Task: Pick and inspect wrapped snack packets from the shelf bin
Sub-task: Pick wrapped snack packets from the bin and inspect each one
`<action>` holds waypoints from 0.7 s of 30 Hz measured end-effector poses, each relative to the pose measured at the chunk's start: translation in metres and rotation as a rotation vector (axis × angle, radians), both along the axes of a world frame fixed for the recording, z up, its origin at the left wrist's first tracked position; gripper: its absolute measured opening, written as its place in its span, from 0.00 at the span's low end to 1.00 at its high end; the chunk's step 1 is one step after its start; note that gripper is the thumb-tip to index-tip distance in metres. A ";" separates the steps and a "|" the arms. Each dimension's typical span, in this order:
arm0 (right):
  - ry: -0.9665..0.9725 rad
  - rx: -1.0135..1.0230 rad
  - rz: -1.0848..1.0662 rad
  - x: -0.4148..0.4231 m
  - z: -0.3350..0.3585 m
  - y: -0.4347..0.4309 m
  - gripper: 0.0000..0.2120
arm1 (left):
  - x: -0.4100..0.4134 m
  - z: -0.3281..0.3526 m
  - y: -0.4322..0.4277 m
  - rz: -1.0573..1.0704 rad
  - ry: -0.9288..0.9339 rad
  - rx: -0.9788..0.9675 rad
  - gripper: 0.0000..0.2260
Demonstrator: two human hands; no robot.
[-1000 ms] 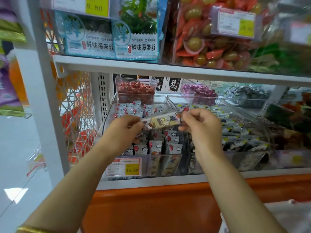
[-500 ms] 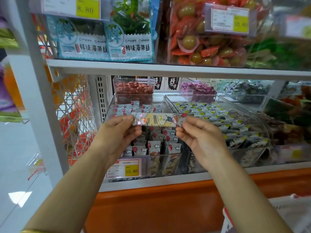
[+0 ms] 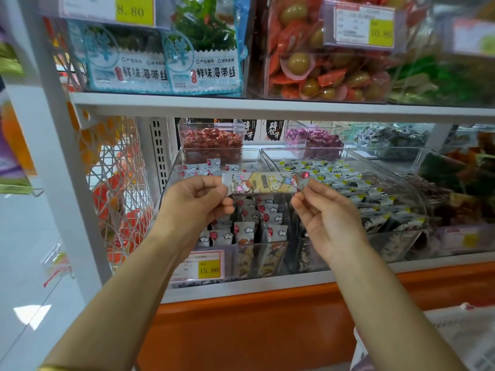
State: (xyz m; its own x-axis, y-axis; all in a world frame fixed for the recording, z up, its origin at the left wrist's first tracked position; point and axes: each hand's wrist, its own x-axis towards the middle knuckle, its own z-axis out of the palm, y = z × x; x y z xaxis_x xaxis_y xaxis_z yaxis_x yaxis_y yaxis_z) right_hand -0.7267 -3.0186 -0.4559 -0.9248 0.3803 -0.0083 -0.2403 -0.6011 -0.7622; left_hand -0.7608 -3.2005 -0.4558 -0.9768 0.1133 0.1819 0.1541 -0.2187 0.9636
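Gold bangle [image 3: 51, 368] on its wrist, the left hand [image 3: 195, 207] has a pinching grip on the left end of a long wrapped snack packet [image 3: 265, 182], held level above the clear shelf bin [image 3: 257, 243] of similar packets, while the right hand [image 3: 329, 220] has its grip pinched on the right end.

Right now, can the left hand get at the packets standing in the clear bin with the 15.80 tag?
Probably, once freed. The left hand pinches one end of the snack packet, the right hand the other. The clear bin below is open-topped, with nothing between.
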 end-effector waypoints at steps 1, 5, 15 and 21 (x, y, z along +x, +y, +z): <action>-0.004 0.036 -0.016 0.000 0.000 0.000 0.08 | 0.000 0.000 0.000 -0.011 0.001 0.016 0.04; 0.013 0.216 -0.066 -0.001 -0.004 0.000 0.04 | 0.000 0.000 0.001 -0.012 0.020 0.005 0.06; 0.070 0.624 -0.109 -0.002 -0.007 -0.004 0.05 | -0.003 -0.003 0.001 0.005 0.000 0.025 0.03; 0.054 0.584 -0.126 -0.005 -0.009 -0.004 0.07 | -0.002 -0.002 0.001 0.024 -0.006 -0.033 0.05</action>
